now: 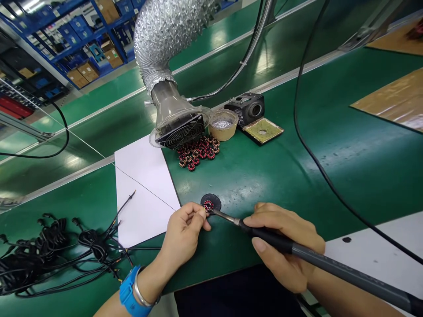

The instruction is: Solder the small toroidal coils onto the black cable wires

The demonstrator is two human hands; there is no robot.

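My right hand (286, 242) is closed around a soldering iron (274, 240). The iron's metal tip touches or nearly touches a small motor stator (208, 205) with red windings. That stator sits on a round black disc (215, 200) on the green bench. From the left, my left hand (187, 229) is pinched close beside the stator. A thin solder wire (145, 184) runs down from the upper left into its fingers; the fingertips hide the wire's end. A black cable (145, 248) also passes toward the left wrist, and its far end is hidden.
Several wound stators (198, 154) lie beneath a fume extractor hood (180, 127). Behind are a solder pot (224, 125) and an iron stand with a yellow sponge (263, 130). White paper (142, 193) and bundled black cables (49, 246) lie left. The iron's cord (299, 110) hangs right.
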